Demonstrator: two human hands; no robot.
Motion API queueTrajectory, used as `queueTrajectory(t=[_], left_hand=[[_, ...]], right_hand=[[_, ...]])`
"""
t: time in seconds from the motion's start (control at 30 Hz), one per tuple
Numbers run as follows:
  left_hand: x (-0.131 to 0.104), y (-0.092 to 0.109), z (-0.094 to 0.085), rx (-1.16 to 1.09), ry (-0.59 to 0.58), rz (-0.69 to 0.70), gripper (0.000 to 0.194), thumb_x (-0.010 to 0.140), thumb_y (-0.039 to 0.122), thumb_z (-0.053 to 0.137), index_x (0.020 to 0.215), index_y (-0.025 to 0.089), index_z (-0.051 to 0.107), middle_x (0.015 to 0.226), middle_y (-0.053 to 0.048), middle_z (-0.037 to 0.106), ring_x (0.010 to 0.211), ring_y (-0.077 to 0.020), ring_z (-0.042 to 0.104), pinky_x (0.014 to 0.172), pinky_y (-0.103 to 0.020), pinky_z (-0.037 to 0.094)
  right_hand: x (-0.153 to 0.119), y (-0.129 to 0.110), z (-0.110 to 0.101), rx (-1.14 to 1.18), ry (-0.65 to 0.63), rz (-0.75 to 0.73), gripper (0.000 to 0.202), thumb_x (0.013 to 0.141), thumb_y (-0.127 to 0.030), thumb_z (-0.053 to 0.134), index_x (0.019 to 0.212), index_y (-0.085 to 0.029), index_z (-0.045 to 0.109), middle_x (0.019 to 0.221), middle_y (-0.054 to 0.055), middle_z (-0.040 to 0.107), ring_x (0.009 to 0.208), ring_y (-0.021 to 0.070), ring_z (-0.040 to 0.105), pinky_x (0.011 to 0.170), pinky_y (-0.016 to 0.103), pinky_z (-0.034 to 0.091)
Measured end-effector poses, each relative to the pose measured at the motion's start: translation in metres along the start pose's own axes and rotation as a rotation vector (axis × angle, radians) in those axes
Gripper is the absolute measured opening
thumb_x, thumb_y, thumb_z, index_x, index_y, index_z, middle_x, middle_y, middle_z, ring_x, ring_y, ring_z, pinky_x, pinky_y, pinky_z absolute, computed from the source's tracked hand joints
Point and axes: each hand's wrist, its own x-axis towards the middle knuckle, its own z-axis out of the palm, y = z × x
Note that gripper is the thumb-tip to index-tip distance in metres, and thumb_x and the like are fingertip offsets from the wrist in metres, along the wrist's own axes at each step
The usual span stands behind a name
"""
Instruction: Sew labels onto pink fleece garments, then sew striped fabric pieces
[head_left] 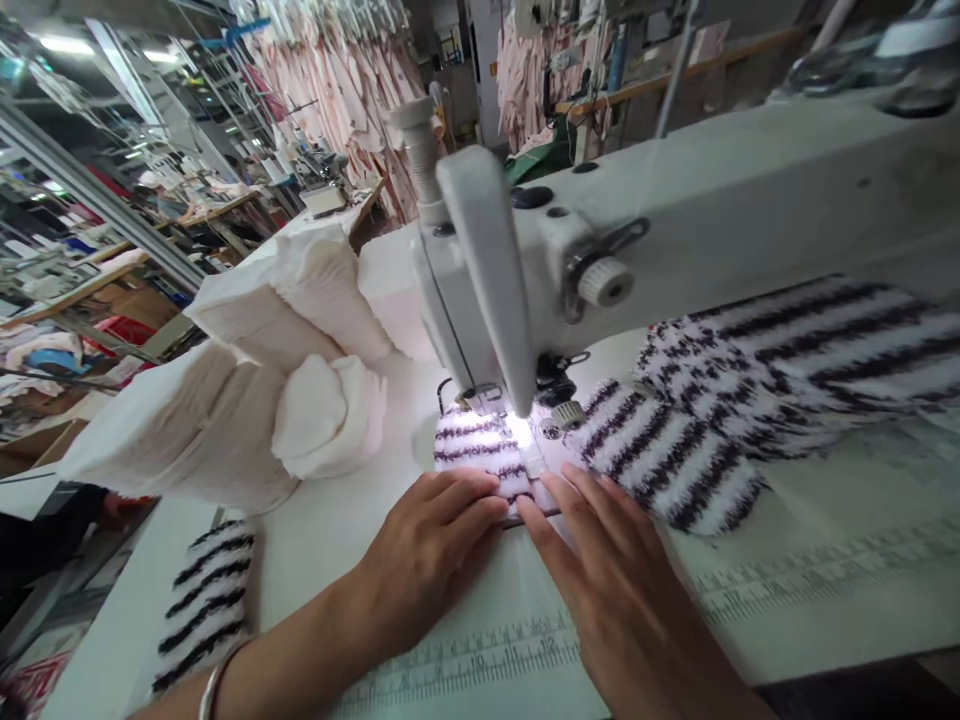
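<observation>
A small piece of black-and-white striped fuzzy fabric (472, 440) lies under the lit needle area of a sewing machine (487, 280). My left hand (442, 540) rests on the front left of this piece, fingers close together and laid flat, its thumb mostly hidden. My right hand (607, 550) lies to the right, fingers stretched out and slightly spread, the fingertips touching the fabric's front edge and the machine bed beside it. The presser foot and needle are partly washed out by the lamp's glare.
Stacks of pale fabric pieces (247, 400) stand left of the machine. More striped pieces (667, 460) lie under the machine arm at right, and a striped strip (206, 600) is at the left table edge. A printed ruler scale (517, 650) runs along the front.
</observation>
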Motion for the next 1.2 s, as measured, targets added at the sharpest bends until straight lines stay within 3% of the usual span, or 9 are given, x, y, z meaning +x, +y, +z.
queueTrajectory(t=[0.17,0.27,0.43,0.53,0.7,0.87,1.03,1.2], left_hand=[[0.004,-0.009,-0.005,0.026,-0.064,-0.031,0.021,0.088,0.009,0.045,0.106,0.016,0.055,0.111,-0.006,0.06,0.098,-0.0176,0.056,0.082,-0.036,0.051],[0.009,-0.018,-0.006,0.055,-0.07,-0.009,0.024,0.087,0.007,0.042,0.106,0.015,0.055,0.111,-0.008,0.059,0.097,-0.0191,0.057,0.08,-0.037,0.052],[0.016,-0.033,-0.003,0.141,0.032,0.04,0.021,0.091,0.013,0.043,0.108,0.017,0.053,0.102,-0.007,0.063,0.086,-0.0158,0.059,0.072,-0.031,0.053],[0.02,-0.043,-0.001,0.193,0.093,0.075,0.02,0.09,0.012,0.042,0.107,0.017,0.053,0.088,-0.005,0.062,0.077,-0.0147,0.058,0.066,-0.029,0.053],[0.024,-0.055,-0.003,0.227,0.12,0.138,0.019,0.089,0.01,0.041,0.105,0.016,0.05,0.082,-0.004,0.058,0.071,-0.014,0.054,0.06,-0.026,0.049],[0.023,-0.051,-0.009,0.366,0.034,0.053,0.014,0.087,0.008,0.043,0.095,0.016,0.051,0.084,-0.005,0.057,0.073,-0.0165,0.053,0.062,-0.029,0.047],[0.023,-0.04,-0.008,0.389,-0.039,-0.016,0.021,0.085,0.007,0.044,0.103,0.015,0.05,0.089,-0.005,0.058,0.077,-0.0181,0.055,0.063,-0.03,0.048],[0.034,-0.045,-0.001,0.445,0.0,-0.075,0.01,0.083,0.007,0.044,0.087,0.013,0.051,0.079,-0.007,0.057,0.075,-0.0218,0.056,0.059,-0.032,0.047]], right_hand=[[0.016,0.008,0.0,-0.032,-0.042,-0.034,0.044,0.085,-0.004,0.027,0.109,-0.013,0.062,0.125,0.013,0.052,0.126,0.027,0.038,0.104,0.046,0.028],[0.028,0.015,0.001,-0.054,-0.089,-0.057,0.044,0.081,-0.003,0.031,0.109,-0.017,0.062,0.119,0.01,0.055,0.121,0.0268,0.042,0.101,0.046,0.033],[0.046,0.022,0.0,-0.087,-0.155,-0.082,0.049,0.077,-0.002,0.033,0.114,-0.021,0.059,0.101,0.007,0.059,0.106,0.0266,0.051,0.088,0.047,0.042],[0.05,0.023,-0.001,-0.111,-0.174,-0.08,0.049,0.078,-0.003,0.034,0.117,-0.022,0.057,0.1,0.008,0.058,0.103,0.0271,0.052,0.087,0.049,0.042],[0.037,0.018,-0.003,-0.06,-0.183,-0.049,0.05,0.077,-0.002,0.033,0.117,-0.02,0.057,0.111,0.01,0.054,0.111,0.0263,0.048,0.098,0.051,0.035],[0.014,0.01,-0.003,-0.018,-0.123,-0.049,0.057,0.077,0.003,0.027,0.124,-0.017,0.051,0.126,0.012,0.048,0.125,0.0251,0.038,0.105,0.05,0.029],[-0.005,0.006,0.004,0.082,-0.035,-0.069,0.053,0.081,0.004,0.023,0.119,-0.016,0.055,0.128,0.01,0.048,0.128,0.0239,0.035,0.105,0.048,0.033],[-0.006,0.006,0.004,0.14,-0.02,-0.027,0.045,0.085,0.0,0.026,0.114,-0.016,0.056,0.124,0.011,0.05,0.121,0.0245,0.041,0.099,0.047,0.039]])
